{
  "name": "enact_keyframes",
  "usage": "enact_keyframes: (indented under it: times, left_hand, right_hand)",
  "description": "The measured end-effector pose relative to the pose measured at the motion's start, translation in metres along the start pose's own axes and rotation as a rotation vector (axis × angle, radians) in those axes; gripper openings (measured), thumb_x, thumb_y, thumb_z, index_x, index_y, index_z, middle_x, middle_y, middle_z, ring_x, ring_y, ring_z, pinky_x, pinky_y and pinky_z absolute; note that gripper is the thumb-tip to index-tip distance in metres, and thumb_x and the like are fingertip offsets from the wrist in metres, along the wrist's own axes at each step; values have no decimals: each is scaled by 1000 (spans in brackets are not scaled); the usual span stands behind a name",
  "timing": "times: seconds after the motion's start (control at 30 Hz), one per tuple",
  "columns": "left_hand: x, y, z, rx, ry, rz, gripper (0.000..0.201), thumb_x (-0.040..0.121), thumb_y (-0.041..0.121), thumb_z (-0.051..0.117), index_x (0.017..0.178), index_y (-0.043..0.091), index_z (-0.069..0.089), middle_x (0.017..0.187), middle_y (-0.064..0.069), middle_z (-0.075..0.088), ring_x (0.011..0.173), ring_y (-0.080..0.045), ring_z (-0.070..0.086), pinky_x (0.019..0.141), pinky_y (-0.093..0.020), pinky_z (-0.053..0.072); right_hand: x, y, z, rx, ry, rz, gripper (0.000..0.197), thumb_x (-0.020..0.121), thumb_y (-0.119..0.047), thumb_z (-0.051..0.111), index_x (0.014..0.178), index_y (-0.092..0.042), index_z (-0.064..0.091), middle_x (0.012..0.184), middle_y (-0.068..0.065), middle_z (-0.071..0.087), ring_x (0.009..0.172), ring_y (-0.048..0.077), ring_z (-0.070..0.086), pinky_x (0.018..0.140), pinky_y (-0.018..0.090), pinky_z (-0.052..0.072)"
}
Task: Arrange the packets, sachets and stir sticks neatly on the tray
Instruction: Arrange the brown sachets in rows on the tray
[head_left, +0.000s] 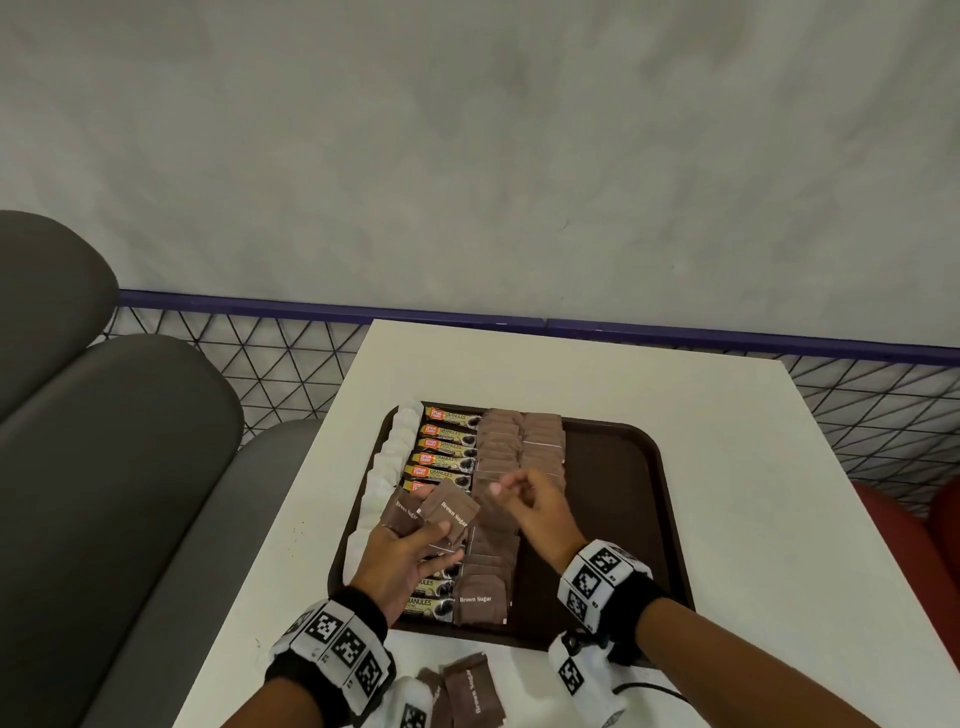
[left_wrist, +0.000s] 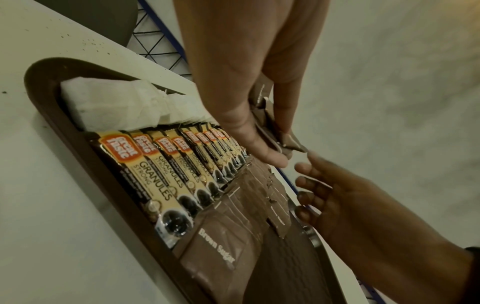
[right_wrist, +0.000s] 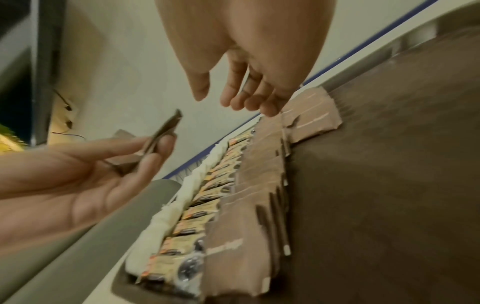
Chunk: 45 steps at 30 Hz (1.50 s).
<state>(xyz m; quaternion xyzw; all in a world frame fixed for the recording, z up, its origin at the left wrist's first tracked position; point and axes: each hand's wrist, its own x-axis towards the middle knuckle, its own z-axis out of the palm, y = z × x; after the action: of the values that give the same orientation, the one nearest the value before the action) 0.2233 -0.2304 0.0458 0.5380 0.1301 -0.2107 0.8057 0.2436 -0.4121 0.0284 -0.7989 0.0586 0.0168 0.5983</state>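
A dark brown tray (head_left: 618, 499) lies on the white table. It holds a column of white sachets (head_left: 387, 470), a column of coffee granule sticks (head_left: 449, 441) and two columns of brown sugar packets (head_left: 498, 452). My left hand (head_left: 402, 558) hovers over the tray's near left and grips a small stack of brown sugar packets (head_left: 449, 512) between thumb and fingers. In the left wrist view the same packets (left_wrist: 270, 125) sit under the thumb. My right hand (head_left: 530, 501) hangs just right of that stack, fingers loosely curled and holding nothing, as the right wrist view (right_wrist: 241, 96) confirms.
More loose brown sugar packets (head_left: 470, 693) lie on the table (head_left: 727, 415) near its front edge. The tray's right half is bare. Grey padded seats (head_left: 114, 441) stand to the left, a red seat (head_left: 904, 545) to the right, and a wire mesh barrier (head_left: 234, 353) behind.
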Motion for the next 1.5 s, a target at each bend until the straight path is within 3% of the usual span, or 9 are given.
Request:
enact_keyframes:
  times: [0.17,0.4,0.53,0.7,0.8,0.93,1.07,1.23,1.5]
  left_hand:
    - [-6,1,6,-14,-11,24,39,86,-6,56,120,13,54,115,-18,65,101,-34,65,72,-40,59]
    - [-5,-2,5,-70,16,-7,37,91,-4,48,122,16,55,109,-16,68,88,-28,69,69,-39,58]
    - [-4,-4,7,-34,12,-15,36,90,0,53,124,13,55,115,-17,67,99,-32,66,77,-40,56]
    - [-2,-3,4,-6,57,0,30,90,-4,51,115,11,59,110,-16,67,101,-33,65,82,-40,55]
    - [0,-1,-2,-7,103,18,28,90,-4,51,113,8,58,107,-16,67,98,-31,65,75,-34,58]
    - [2,1,-9,-18,156,10,25,88,-1,55,112,6,60,108,-18,67,103,-33,63,79,-34,51]
    - [3,0,-12,21,175,18,16,87,1,58,98,12,64,101,-13,69,96,-26,64,75,-29,48]
    - [8,-2,-16,66,217,14,16,86,4,61,94,18,64,94,-5,69,88,-17,62,74,-29,46]
    - [12,-2,-22,34,148,-34,18,89,0,55,102,8,63,106,-15,68,96,-25,64,77,-32,49]
  right_hand:
    - [-11,-4,21,87,-153,31,14,82,-18,68,83,-20,55,81,-7,54,77,8,50,70,13,41]
    - [-8,1,15,201,-156,122,14,82,-11,66,78,-17,55,77,-3,58,68,6,55,58,11,44]
    - [-5,2,10,247,-188,151,9,84,-8,64,84,-12,56,74,3,62,54,3,59,54,16,47]
    - [1,10,-7,188,39,180,13,86,-3,59,82,-14,54,77,5,63,62,8,62,57,21,51]
    - [11,23,-28,-66,207,202,14,86,-9,60,80,-20,53,81,1,59,78,18,57,75,34,49]
    - [17,35,-47,-277,165,218,8,87,-9,59,87,-13,52,78,3,54,79,17,50,70,21,39]
    - [19,45,-45,-320,124,235,12,84,-8,62,82,-13,52,69,-10,47,77,14,48,55,6,34]
    - [26,58,-39,-394,143,250,31,78,-13,69,67,-28,45,81,4,55,87,21,49,75,27,42]
    - [30,53,-39,-508,207,257,27,74,-22,75,81,-17,49,80,-5,47,91,19,46,82,37,46]
